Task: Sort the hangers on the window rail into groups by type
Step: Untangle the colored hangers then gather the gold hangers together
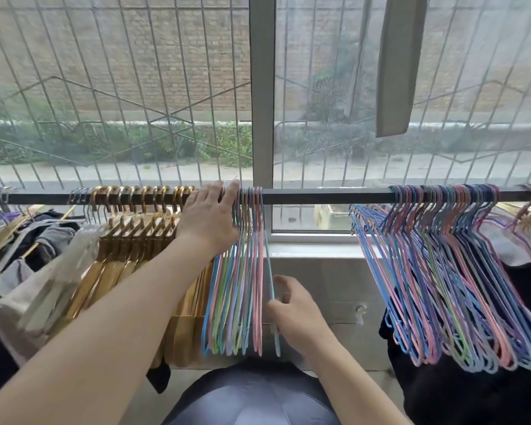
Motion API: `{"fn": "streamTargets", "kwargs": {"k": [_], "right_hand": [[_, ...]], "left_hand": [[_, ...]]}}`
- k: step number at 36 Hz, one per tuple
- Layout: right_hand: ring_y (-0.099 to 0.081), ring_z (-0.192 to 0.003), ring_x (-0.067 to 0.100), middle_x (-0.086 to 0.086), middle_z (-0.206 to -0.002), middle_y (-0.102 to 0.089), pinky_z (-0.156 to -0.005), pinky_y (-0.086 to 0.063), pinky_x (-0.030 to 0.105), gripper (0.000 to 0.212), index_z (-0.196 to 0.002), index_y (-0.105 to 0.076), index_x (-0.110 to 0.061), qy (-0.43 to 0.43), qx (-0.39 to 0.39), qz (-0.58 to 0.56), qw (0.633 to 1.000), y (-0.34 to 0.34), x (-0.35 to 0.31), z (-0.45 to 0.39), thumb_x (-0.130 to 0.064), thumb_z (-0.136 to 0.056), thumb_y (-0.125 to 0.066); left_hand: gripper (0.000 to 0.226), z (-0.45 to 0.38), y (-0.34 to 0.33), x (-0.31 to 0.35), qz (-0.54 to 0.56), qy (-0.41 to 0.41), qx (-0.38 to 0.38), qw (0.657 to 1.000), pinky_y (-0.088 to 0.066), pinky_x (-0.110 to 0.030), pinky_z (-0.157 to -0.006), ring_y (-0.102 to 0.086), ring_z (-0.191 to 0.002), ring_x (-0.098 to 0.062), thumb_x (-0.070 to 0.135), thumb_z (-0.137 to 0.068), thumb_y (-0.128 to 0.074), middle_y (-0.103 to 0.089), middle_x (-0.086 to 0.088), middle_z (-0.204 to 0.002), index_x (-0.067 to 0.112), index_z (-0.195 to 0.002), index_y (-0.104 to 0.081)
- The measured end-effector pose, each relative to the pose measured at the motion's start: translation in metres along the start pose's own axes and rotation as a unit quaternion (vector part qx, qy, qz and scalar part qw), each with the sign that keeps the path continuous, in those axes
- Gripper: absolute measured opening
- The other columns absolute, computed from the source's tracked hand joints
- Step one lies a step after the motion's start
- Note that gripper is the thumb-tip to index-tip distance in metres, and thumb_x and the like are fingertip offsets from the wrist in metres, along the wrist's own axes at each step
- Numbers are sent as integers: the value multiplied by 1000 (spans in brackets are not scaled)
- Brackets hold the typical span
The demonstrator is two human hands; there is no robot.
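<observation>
One teal hanger (272,289) pinched by right hand (298,314).

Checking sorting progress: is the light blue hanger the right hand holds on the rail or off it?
On. The light blue hanger has its hook over the rail; the right hand pinches its lower part.

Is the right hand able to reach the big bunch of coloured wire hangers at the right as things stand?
Probably yes: bare rail and open space separate the right hand from that bunch, though it now pinches a pale blue hanger.
</observation>
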State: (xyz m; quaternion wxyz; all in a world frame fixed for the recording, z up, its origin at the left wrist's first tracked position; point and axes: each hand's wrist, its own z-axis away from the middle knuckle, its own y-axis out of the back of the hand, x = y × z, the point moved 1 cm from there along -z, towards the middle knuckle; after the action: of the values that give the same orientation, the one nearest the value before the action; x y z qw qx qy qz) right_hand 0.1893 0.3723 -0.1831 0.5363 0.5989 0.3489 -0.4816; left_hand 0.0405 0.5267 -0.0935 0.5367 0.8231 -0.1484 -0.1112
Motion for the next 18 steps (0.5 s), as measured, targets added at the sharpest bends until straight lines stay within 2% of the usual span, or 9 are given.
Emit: {"fn": "streamTargets", "kwargs": {"k": [2, 5, 9, 12, 18], "right_hand": [[-55, -56, 6, 6, -79, -60, -52, -47, 21, 49, -136, -53, -28, 15, 42, -44, 998, 10, 0, 8, -4, -93, -52], [-56, -62, 14, 7, -75, -63, -58, -46, 28, 35, -120, -62, -23, 17, 86, -154, 984, 37, -7, 20, 2, -95, -56], [-64, -62, 18, 14, -92, -72, -66, -55, 28, 20, -108, -67, -4, 35, 51, -269, 961, 73, -34, 31, 6, -97, -53], [-64, -60, 19, 16, -104, -75, -73, -50, 33, 22, -105, -68, -2, 77, 46, -268, 959, 89, -48, 37, 3, -97, -48], [-53, -54, 19, 14, -104, -76, -71, -43, 35, 22, -105, -69, -7, 127, 66, -201, 969, 102, -61, 35, -5, -100, -48]], "left_hand": [[93, 1, 0, 1, 5, -2, 3, 1000, -7, -48, -129, -8, -159, -31, 39, -93, -56, -9, -8, -172, 32, -163, 4], [92, 0, 0, 2, 7, -7, 10, 1000, -8, -48, -129, -9, -159, -31, 38, -93, -56, -11, -8, -172, 31, -164, 2], [91, 1, 1, -1, 11, -5, 13, 1000, -9, -48, -129, -10, -158, -31, 37, -93, -57, -12, -8, -171, 31, -164, 1], [91, 3, 0, -1, 10, -5, 13, 1000, -9, -49, -129, -9, -158, -31, 38, -93, -57, -12, -8, -171, 31, -164, 0], [91, 1, -1, -2, 12, -5, 5, 1000, -8, -48, -128, -10, -158, -31, 37, -92, -56, -13, -7, -171, 31, -163, 0]]}}
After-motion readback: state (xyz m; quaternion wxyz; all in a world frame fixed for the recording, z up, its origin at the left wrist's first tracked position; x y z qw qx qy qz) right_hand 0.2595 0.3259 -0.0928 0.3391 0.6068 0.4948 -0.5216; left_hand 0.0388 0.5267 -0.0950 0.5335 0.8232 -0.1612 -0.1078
